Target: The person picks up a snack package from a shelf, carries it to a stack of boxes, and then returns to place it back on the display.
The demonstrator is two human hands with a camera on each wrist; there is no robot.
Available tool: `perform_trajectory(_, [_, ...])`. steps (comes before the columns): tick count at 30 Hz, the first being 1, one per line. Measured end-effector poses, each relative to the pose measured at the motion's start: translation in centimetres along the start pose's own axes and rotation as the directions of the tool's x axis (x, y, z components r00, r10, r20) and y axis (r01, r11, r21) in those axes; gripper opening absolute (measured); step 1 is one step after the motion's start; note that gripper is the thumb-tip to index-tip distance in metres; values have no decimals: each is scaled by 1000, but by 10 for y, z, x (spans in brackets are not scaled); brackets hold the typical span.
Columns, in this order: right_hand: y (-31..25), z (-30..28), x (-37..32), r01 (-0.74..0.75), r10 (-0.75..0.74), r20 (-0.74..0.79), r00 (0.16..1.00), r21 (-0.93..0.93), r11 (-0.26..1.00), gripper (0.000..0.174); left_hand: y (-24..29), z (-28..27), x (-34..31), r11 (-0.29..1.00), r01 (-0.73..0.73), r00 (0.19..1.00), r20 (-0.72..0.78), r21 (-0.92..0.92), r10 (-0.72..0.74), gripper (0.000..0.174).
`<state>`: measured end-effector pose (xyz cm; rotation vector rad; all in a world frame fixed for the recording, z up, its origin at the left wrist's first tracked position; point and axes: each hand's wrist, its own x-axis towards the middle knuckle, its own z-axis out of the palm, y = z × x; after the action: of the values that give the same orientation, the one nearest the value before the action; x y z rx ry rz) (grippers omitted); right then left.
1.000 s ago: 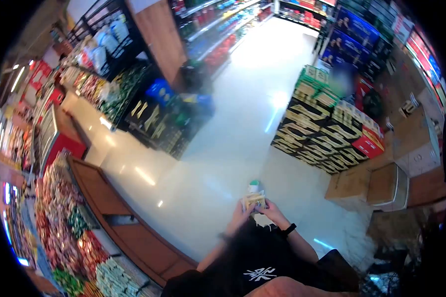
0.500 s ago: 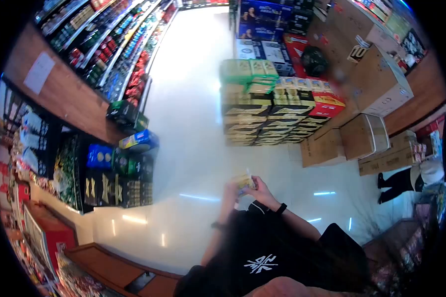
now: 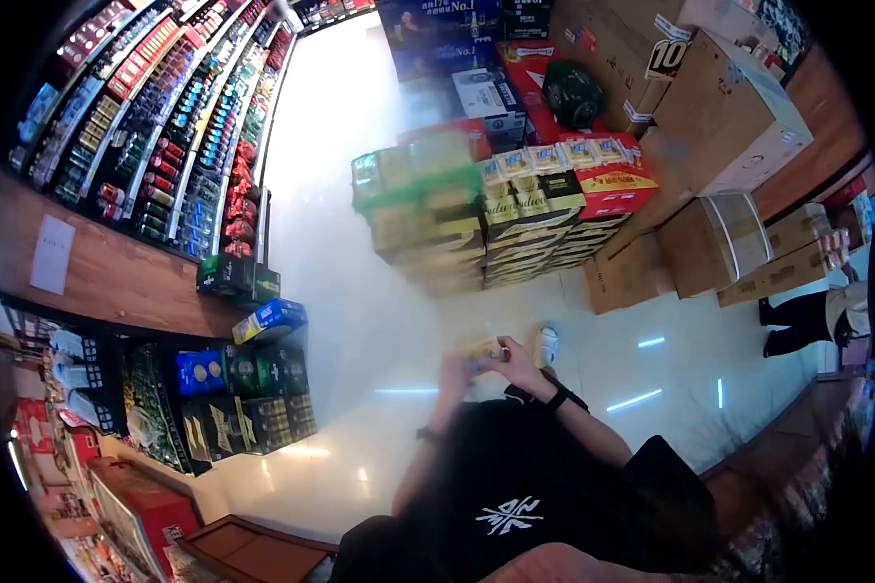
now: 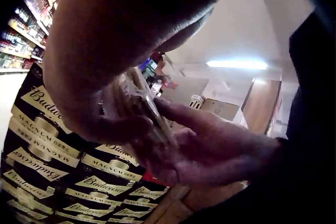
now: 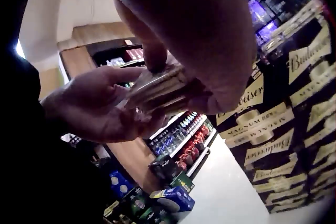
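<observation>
In front of my torso, both hands hold a small clear-wrapped packet of pale yellowish pieces, seen in the head view as a blurred yellow packet (image 3: pixel 480 352). My left hand (image 3: pixel 454 373) grips its left side and is blurred there. The right hand (image 3: pixel 515 363) has thumb and fingers on the other side. In the left wrist view the crinkled wrapper (image 4: pixel 137 95) shows between the two hands. From the right wrist, the layered pieces inside the packet (image 5: pixel 163 88) are visible, with the left hand's palm (image 5: pixel 94 106) turned up beside it. The contents' exact kind I cannot tell.
Stacked Budweiser cases (image 3: pixel 530 209) stand ahead, with green-wrapped packs (image 3: pixel 413 175) on the near-left stack. Cardboard boxes (image 3: pixel 705 243) line the right. Drink shelves (image 3: pixel 165 146) and more cases (image 3: pixel 248 389) are at left. Another person (image 3: pixel 817 316) is at far right.
The view has swung rightward, so the Budweiser stack sits farther left and the shelves show more fully. Both hands keep hold of the packet. A shoe now shows beside the right hand.
</observation>
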<state>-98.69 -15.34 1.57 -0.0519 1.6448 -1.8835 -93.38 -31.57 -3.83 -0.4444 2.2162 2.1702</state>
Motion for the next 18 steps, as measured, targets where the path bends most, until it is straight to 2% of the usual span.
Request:
perform_trajectory(2, [28,-37,24,105,-121,-71,990,-198,975,49,32,27,17,993,-50,999,-10,107,52,37])
perform_trajectory(3, [1,-51,28,14,-15,-35,999,-27,1000,49,49,40,26,983,-78,997,-16,166,82,38])
perform_trajectory(6, [10,-107,63,72,-101,-75,992,-322,944,49,39,83,61,990,102,984,-139,-94,-115,38])
perform_trajectory(9, [-5,-159,73,149,-183,-119,976,-250,957,48,34,126,98,997,35,997,-72,75,-29,36])
perform_trajectory(11, [-31,-189,65,179,-198,-123,973,-149,973,48,54,166,110,992,51,990,-137,119,-35,35])
perform_trajectory(12, [-55,-202,61,197,-209,-117,971,-104,975,48,64,186,117,989,57,984,-178,136,-32,34])
perform_trajectory(13, [-93,-207,53,164,-193,-171,966,-168,972,47,69,202,124,991,32,986,-164,129,-10,34])
perform_trajectory(16, [-85,-241,69,124,-150,-231,961,-122,985,46,93,233,145,991,-21,988,-146,133,41,37])
perform_trajectory(18, [-81,-258,78,136,-171,-230,958,-162,977,46,112,244,149,985,1,992,-127,172,22,42])
